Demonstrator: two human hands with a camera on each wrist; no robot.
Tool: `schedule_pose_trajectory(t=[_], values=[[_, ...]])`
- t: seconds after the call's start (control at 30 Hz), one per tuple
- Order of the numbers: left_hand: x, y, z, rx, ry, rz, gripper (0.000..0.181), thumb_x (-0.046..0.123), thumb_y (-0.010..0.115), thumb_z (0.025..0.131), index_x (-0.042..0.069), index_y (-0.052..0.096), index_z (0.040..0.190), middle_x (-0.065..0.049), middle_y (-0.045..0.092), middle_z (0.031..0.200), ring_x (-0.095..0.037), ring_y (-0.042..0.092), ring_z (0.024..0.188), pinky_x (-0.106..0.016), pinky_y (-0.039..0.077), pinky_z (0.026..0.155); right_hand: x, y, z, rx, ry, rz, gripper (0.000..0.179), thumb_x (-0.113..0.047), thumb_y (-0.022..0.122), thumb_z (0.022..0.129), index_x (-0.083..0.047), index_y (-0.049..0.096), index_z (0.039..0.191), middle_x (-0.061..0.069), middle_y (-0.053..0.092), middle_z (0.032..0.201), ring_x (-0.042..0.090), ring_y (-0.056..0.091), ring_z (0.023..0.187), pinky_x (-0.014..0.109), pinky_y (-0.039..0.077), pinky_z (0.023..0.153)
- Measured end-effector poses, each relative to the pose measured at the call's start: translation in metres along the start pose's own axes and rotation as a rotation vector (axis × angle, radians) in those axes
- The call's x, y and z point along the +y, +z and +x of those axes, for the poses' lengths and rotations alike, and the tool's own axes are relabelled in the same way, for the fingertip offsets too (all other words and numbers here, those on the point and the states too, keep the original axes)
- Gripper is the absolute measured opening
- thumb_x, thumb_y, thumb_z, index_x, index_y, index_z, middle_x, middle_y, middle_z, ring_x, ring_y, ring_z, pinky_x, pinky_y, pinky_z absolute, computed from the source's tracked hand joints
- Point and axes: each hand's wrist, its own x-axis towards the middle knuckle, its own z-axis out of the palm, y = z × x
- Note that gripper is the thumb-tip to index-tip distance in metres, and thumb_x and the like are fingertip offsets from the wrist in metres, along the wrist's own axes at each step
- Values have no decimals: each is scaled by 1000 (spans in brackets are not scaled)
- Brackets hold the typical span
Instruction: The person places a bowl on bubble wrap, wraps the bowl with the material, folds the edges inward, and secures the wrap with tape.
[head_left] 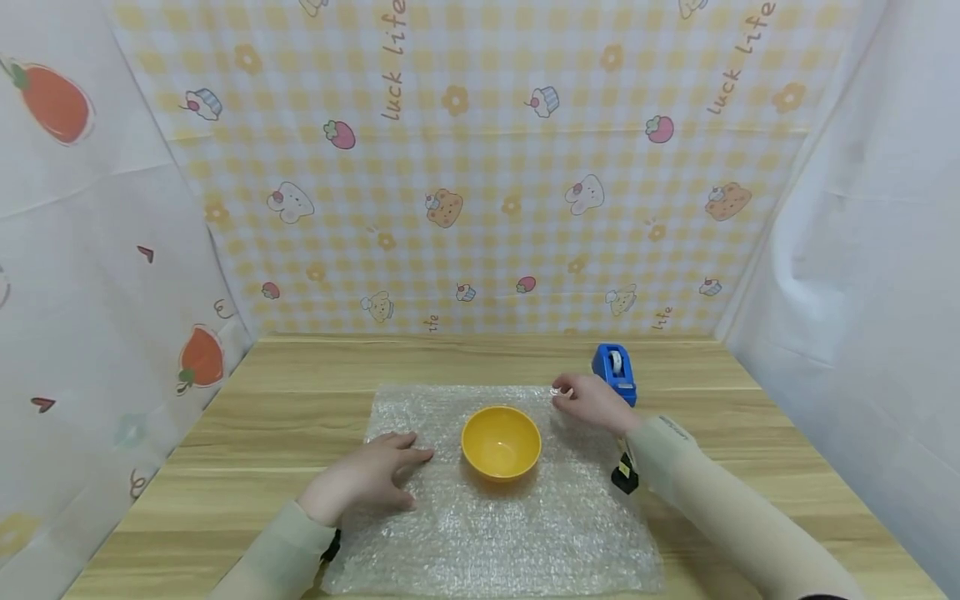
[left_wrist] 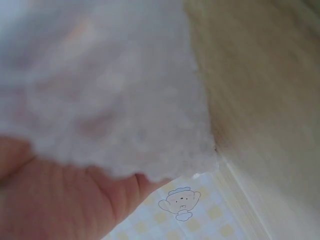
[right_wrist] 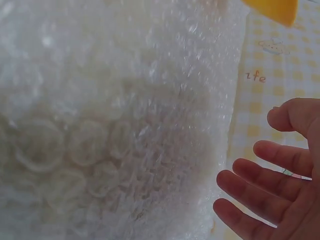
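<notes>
A yellow bowl (head_left: pixel 501 446) stands upright on a flat sheet of bubble wrap (head_left: pixel 487 542). Over the sheet's left part, my left hand (head_left: pixel 371 475) spreads its fingers toward the bowl. The left wrist view has bubble wrap (left_wrist: pixel 135 100) hiding most of those fingers, with the palm showing below. My right hand (head_left: pixel 596 402) is at the sheet's far right corner, its fingers loosely bent. In the right wrist view the fingers of that hand (right_wrist: pixel 270 185) are apart beside the wrap's edge, holding nothing. A bit of the bowl (right_wrist: pixel 275 9) shows there too.
A blue tape dispenser (head_left: pixel 615 371) with a roll stands just behind the right hand. Wooden tabletop (head_left: pixel 292 417) surrounds the wrap. A yellow checked cloth (head_left: pixel 480 242) hangs at the back, and white cloths (head_left: pixel 840 275) close off both sides.
</notes>
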Motion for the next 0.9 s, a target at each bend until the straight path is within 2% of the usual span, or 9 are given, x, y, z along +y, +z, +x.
schedule_pose_trajectory(t=[0.33,0.57,0.9], values=[[-3,0,2,-1,-3,9,67,25,82,75,18,57,137,-19,37,150,-47,28,137,-64,26,106,13,2,17,-7,103,-68,34,-23,62,91,-8,65,122,7,66,117,23,61,104,48,50,89],[-3,2,4,2,3,6,67,25,82,75,19,58,137,-19,37,150,-48,28,136,-64,25,106,25,1,20,3,63,-111,34,-19,62,90,-4,64,121,11,66,118,23,62,101,47,50,88],[-3,-1,3,1,10,15,67,25,82,76,18,57,137,-20,37,150,-50,27,136,-65,26,105,32,2,22,-10,73,-143,34,-16,64,89,-3,64,121,12,66,116,26,62,104,46,50,87]])
